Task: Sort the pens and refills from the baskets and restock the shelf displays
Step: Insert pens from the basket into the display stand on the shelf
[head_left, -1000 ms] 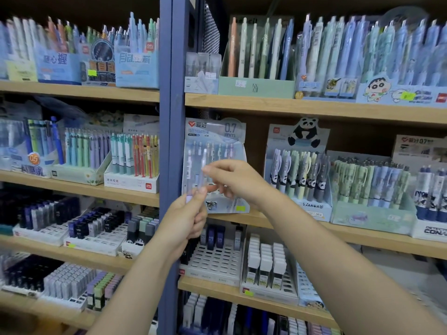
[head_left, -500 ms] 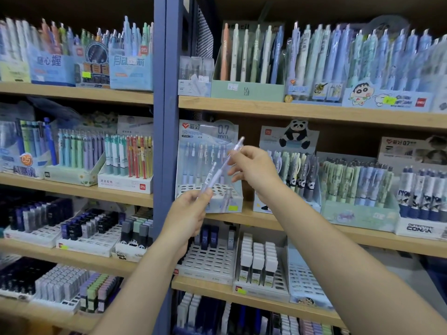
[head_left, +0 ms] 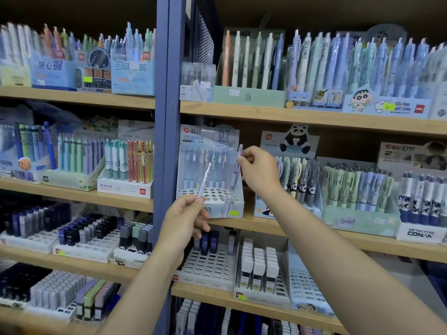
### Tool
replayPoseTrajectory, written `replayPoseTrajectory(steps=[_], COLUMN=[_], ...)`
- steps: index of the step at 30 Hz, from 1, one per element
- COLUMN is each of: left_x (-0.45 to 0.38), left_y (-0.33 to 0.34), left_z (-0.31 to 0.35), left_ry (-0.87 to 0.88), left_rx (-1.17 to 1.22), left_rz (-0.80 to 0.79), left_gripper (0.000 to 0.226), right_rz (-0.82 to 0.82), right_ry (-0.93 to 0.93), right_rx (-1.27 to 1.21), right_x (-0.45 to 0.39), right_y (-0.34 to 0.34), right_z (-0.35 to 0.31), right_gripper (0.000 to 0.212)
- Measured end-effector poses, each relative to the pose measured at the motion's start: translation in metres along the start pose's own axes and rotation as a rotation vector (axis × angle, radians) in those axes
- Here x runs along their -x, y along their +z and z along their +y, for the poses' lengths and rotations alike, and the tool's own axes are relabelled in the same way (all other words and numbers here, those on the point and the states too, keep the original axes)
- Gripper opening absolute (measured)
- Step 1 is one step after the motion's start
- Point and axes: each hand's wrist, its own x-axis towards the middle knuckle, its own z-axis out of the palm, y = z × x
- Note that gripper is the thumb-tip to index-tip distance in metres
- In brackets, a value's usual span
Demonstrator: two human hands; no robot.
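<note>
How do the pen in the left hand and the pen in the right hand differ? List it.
1. The left hand pinches its pen by the lower end; the right hand grips its pen near the top.
2. The left pen leans right, clear of the 0.7 mm display box; the right pen hangs at the box's right edge.
Both look pale and translucent.

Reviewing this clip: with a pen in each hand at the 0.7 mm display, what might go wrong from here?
1. The left hand pinches its clear pen only at the lower end, tilted; it could slip from the grip.
2. The right hand holds a lilac pen at the right edge of the 0.7 mm display box; a nudge might tip the light carton or knock over the pens standing in it.
3. The pen holes are small and partly hidden, so a pen may miss.
</note>
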Motion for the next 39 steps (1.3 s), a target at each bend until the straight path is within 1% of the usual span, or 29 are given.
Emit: replayPoseTrajectory(steps=[4,10,13,16,18,21,22,24,25,27,28,31,34,36,37,38,39], left_x=[-0.002,-0.001,-0.002,-0.004,-0.005,-0.005,-0.004,-0.004,-0.005,-0.005,-0.006,-0.007,-0.006,-0.005,-0.006,-0.007,-0.008], left_y=[-0.003,-0.002,-0.001,0.001,0.002,0.002,0.002,0.001,0.0,-0.001,-0.001,-0.001,0.001,0.003,0.005,0.007,0.01], left_z=[-0.003,-0.004,-0.004,-0.003,-0.002,0.0,0.0,0.001,0.001,0.001,0.0,0.0,0.002,0.004,0.006,0.007,0.01], left_ry=[-0.005,0.008,0.005,-0.006,-0.007,0.005,0.007,0.008,0.009,0.008,0.007,0.0,0.005,0.015,0.019,0.023,0.026], left_rx=[-0.005,0.012,0.021,0.028,0.028,0.03,0.032,0.035,0.035,0.035,0.035,0.046,0.069,0.072,0.068,0.06,0.05], left_rz=[0.002,-0.005,-0.001,0.01,0.01,0.008,0.008,0.01,0.01,0.007,0.007,0.003,-0.004,-0.013,-0.016,-0.019,-0.024], left_gripper=[0.019,0.019,0.019,0.019,0.02,0.022,0.021,0.02,0.02,0.02,0.021,0.022,0.021,0.02,0.02,0.02,0.02], right_rz=[0.014,-0.019,-0.045,-0.038,-0.028,-0.048,-0.047,-0.023,-0.003,0.012,0.007,-0.025,0.017,0.066,0.054,0.003,-0.083], right_ry=[0.01,0.017,0.042,0.072,0.077,0.049,0.04,0.022,0.003,-0.058,-0.084,-0.096,-0.107,-0.129,-0.117,-0.079,-0.017], right_rx=[0.063,0.099,0.125,0.111,0.115,0.226,0.258,0.256,0.241,0.233,0.245,0.29,0.234,0.132,0.048,-0.056,-0.161], right_x=[-0.005,-0.009,-0.011,-0.014,-0.015,-0.017,-0.017,-0.018,-0.018,-0.019,-0.019,-0.019,-0.014,-0.007,-0.002,0.003,0.009], right_y=[-0.001,-0.001,0.001,0.005,0.011,0.02,0.022,0.022,0.022,0.022,0.023,0.023,0.018,0.011,0.007,0.002,-0.003], right_z=[0.002,-0.003,-0.001,0.0,0.0,0.0,0.0,-0.001,-0.001,0.001,0.003,0.005,0.002,-0.005,-0.01,-0.015,-0.02], right_gripper=[0.016,0.015,0.019,0.021,0.02,0.02,0.018,0.009,0.012,0.027,0.031,0.032,0.032,0.026,0.023,0.021,0.021])
